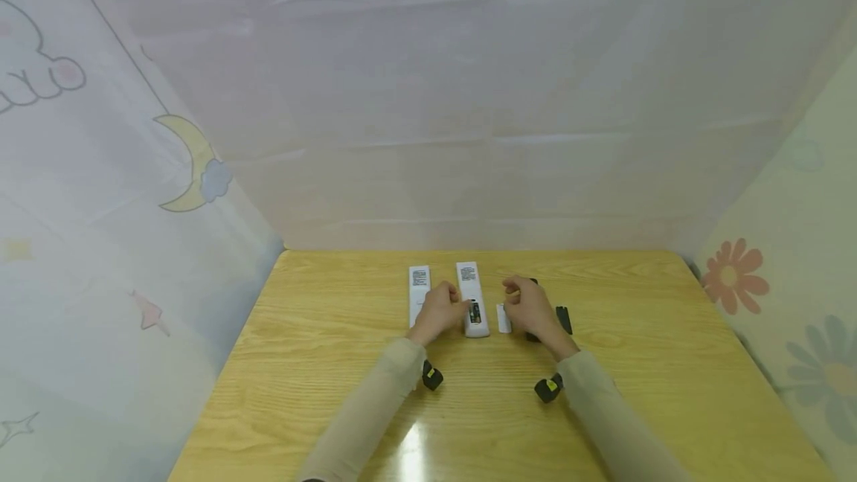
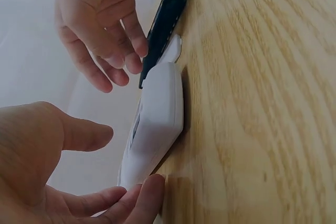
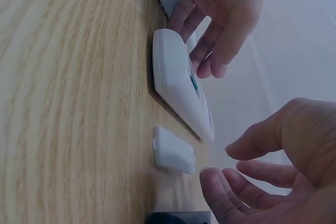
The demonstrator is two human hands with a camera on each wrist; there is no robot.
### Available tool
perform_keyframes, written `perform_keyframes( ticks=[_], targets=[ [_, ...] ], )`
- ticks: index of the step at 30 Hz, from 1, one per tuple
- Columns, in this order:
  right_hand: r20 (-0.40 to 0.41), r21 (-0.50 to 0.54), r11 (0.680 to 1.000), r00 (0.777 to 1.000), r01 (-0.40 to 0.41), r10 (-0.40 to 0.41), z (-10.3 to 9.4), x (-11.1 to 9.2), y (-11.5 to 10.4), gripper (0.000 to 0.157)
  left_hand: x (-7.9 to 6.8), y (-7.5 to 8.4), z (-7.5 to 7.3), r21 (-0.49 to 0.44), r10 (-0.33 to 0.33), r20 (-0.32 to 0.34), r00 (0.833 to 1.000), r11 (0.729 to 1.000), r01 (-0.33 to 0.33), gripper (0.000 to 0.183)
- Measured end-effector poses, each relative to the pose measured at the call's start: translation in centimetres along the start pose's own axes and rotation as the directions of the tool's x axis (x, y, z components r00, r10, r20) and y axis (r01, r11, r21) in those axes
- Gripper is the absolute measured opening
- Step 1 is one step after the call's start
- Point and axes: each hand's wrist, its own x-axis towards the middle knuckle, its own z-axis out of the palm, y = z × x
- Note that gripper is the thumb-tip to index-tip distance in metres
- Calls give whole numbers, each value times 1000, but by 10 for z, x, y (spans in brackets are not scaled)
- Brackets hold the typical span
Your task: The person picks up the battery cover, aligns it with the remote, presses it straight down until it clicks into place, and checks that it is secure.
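One white remote lies back-up on the table, battery bay uncovered; at its left side, the left hand, thumb and fingers apart; the right hand, loosely curled, empty, near the white cover; outward, a second remote and a black remote.

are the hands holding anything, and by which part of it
Nothing is held: the left hand is at the side of the long white plastic remote with an open battery compartment, without pinching it; the right hand is empty.

Both hands apart, loosely curved, forearms outstretched.
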Motion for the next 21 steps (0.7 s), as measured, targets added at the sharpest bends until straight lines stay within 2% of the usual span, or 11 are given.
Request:
perform_keyframes(
  ticks=[5, 11, 14, 18, 21],
  targets=[
    [6, -29, 1000, 1000, 1, -1, -1, 0, 5, 49, 3, -1, 7, 40, 6, -16, 1000, 999, -5, 38],
    [0, -64, 998, 1000, 19, -19, 3, 0, 6, 47, 1, 4, 11, 69, 1, -15, 1000, 998, 0, 52],
    [7, -91, 995, 999, 34, -34, 5, -1, 6, 47, 1, 7, 14, 100, -11, -22, 1000, 995, 13, 53],
    [37, -99, 994, 999, 38, -35, 6, -4, 5, 47, 2, 11, 19, 159, -29, -46, 999, 987, 35, 48],
    [62, -112, 992, 997, 51, -45, 6, -6, 5, 48, 3, 17, 24, 225, -25, -67, 997, 974, 40, 51]
  ],
)
